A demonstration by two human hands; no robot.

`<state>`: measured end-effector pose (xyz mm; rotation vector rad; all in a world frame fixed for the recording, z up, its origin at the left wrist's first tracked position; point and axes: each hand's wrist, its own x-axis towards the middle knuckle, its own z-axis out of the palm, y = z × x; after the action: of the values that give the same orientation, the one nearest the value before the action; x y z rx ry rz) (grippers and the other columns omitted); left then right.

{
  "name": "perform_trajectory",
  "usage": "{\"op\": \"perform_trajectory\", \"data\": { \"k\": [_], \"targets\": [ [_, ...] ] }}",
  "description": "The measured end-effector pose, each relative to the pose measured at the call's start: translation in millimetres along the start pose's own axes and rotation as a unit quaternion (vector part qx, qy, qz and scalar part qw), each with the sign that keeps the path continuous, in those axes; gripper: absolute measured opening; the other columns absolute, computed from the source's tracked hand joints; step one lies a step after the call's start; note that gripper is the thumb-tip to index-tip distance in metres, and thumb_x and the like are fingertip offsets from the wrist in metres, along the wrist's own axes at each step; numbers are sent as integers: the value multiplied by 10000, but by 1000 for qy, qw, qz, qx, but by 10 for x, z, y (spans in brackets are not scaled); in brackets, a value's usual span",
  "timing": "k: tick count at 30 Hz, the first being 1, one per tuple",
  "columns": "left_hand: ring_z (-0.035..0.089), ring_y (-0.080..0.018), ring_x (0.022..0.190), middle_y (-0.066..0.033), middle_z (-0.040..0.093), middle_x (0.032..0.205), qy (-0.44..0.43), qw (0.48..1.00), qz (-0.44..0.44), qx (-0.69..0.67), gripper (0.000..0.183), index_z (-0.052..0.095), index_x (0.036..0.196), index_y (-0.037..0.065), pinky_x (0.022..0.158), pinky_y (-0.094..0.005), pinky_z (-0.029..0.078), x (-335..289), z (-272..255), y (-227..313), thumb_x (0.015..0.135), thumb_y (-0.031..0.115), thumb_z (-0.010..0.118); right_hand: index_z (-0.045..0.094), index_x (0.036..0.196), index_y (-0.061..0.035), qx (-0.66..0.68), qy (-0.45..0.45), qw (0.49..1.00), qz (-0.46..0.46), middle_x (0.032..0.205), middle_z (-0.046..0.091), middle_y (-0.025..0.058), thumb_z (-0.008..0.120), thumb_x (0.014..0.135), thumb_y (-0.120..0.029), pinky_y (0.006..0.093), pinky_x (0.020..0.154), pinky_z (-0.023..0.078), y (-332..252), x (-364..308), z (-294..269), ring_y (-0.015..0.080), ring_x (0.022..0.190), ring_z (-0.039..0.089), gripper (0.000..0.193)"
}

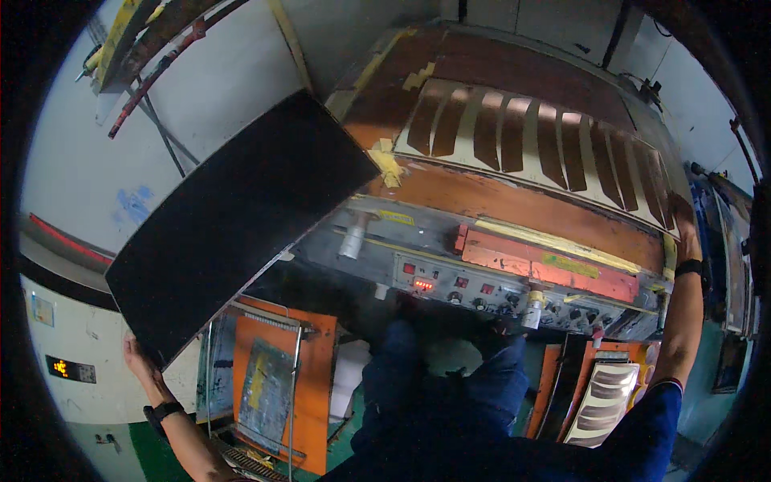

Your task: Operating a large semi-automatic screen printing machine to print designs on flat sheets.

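Observation:
A large, flat black panel (pixel 241 217) hangs tilted at the left, its far right corner over the machine's left end. My left hand (pixel 140 361) is closed on the panel's near left corner, the thumb showing along the edge. On the copper-coloured bed lies a long cream sheet (pixel 530 136) with a row of curved brown shapes. At that sheet's right end, my right hand (pixel 683 221) is closed on the edge; its fingers are dim and partly hidden.
In front of me the machine's control panel (pixel 482 293) carries knobs, red switches and a lit display. A red bar (pixel 546 269) runs above it. Below, an orange board (pixel 317 386) leans at the left, and another patterned sheet (pixel 602 402) stands at the right. Yellow tape (pixel 387 165) marks the bed's corner.

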<state>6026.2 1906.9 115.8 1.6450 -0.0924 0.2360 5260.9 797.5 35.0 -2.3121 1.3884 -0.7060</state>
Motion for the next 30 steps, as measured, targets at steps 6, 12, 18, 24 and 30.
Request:
{"op": "perform_trajectory", "data": {
  "k": [6, 12, 18, 24, 30],
  "targets": [
    [611, -166, 894, -90, 650, 1010, -5, 1000, -5, 9, 249, 589, 1086, 2, 800, -298, 487, -67, 89, 148, 974, 197, 484, 594, 1168, -41, -67, -67, 991, 96, 1094, 621, 202, 376, 955, -335, 364, 867, 441, -256, 1, 46, 297, 1022, 599, 424],
    [594, -272, 1033, -145, 595, 1173, -15, 1000, -12, 10, 328, 538, 1237, 2, 893, -388, 492, 54, -112, 67, 967, 170, 460, 569, 1207, -16, 35, -16, 999, 5, 1141, 614, 195, 373, 958, -330, 351, 904, 430, -244, -112, 163, 291, 1067, 587, 446],
    [616, -187, 893, -95, 651, 1008, -11, 1000, -10, -16, 221, 595, 1048, 11, 811, -319, 495, -49, 153, 113, 968, 196, 503, 544, 1245, 9, 176, -19, 984, -4, 1188, 607, 188, 369, 961, -325, 338, 941, 418, -300, -247, 203, 285, 1111, 574, 472],
    [613, -195, 906, -99, 647, 1016, -17, 1000, -1, -18, 217, 597, 1062, 14, 816, -320, 493, -50, 70, 149, 963, 186, 509, 565, 1207, 31, -9, 90, 995, -36, 1161, 621, 186, 379, 961, -307, 331, 946, 410, -402, -319, 302, 240, 1081, 580, 458],
    [609, -194, 920, -94, 646, 1025, -3, 999, -5, -32, 246, 598, 1087, 10, 818, -317, 489, -16, -19, 12, 956, 206, 528, 582, 1167, 32, 105, 39, 992, -49, 1147, 628, 177, 392, 952, -357, 343, 918, 425, -387, -329, 169, 244, 1063, 584, 483]
  ]
}}
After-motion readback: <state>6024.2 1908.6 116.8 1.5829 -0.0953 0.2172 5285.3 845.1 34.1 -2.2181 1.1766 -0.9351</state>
